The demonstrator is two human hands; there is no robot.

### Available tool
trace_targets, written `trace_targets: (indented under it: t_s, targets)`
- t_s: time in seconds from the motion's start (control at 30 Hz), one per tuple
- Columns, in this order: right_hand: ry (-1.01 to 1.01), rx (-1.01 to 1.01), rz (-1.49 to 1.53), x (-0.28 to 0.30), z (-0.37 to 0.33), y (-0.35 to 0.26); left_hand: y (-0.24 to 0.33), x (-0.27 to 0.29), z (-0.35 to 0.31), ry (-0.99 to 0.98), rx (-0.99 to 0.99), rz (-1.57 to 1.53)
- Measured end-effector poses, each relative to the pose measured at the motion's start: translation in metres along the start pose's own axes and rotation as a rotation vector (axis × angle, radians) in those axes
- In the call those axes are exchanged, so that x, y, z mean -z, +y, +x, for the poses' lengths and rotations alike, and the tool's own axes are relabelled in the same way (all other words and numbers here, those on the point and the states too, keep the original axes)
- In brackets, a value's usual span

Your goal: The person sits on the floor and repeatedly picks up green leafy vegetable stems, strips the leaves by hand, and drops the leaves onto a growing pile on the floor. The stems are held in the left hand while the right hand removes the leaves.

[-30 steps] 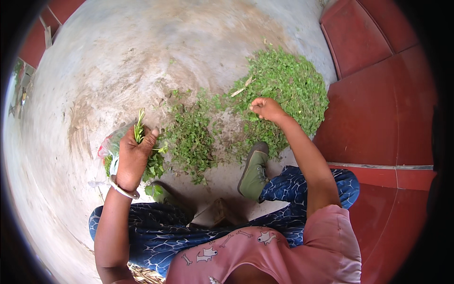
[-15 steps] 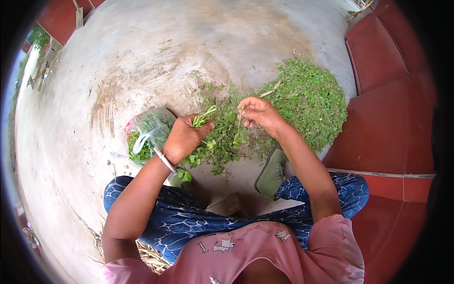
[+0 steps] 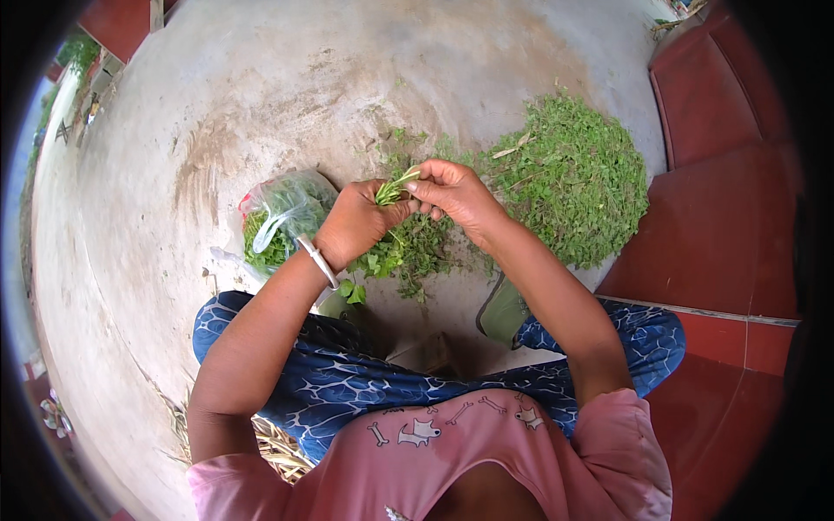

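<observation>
A small bunch of green leafy stems (image 3: 393,190) is wrapped in my left hand (image 3: 358,221), its cut ends sticking up past the thumb and its leaves hanging below the fist. My right hand (image 3: 456,198) meets it there, thumb and fingertips pinched at the stem ends. Whether a separate stem is between those fingers is hidden. Loose greens (image 3: 423,252) lie on the ground under both hands. To the left of my left hand stands a clear plastic bag (image 3: 300,204) with greens inside.
A large heap of greens (image 3: 573,178) covers the concrete floor (image 3: 287,95) at the right. Red panels (image 3: 695,234) rise along the right side. My green shoe (image 3: 501,313) is close to the heap, and dry straw (image 3: 278,451) shows at the lower left.
My right hand has moved left, from holding a single leafy sprig apart to touching the bunch in my left hand. The view has shifted slightly.
</observation>
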State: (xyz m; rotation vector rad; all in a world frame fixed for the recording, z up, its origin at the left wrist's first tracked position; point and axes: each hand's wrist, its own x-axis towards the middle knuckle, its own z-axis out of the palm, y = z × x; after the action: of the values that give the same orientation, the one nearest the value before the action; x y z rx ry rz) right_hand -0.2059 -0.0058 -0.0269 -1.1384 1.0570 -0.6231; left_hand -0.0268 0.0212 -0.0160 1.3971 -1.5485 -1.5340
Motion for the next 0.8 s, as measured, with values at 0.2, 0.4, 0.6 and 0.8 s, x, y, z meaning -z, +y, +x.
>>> trace_targets:
  t_s: [0.2,0.4,0.6,0.8]
  targets:
    - [-0.032,0.027,0.071,-0.02,0.014,-0.011,0.0,0.02,-0.006,0.174,0.009,-0.067]
    - [0.113,-0.101,-0.313,0.023,0.052,0.095,0.013,0.041,-0.017,0.312,0.107,-0.283]
    - [0.46,-0.219,-0.992,0.09,0.004,0.186,0.007,0.048,-0.022,0.25,0.056,-0.536]
    - [0.934,-0.242,-1.247,0.166,-0.052,0.176,0.024,0.035,-0.02,0.237,0.072,-0.459]
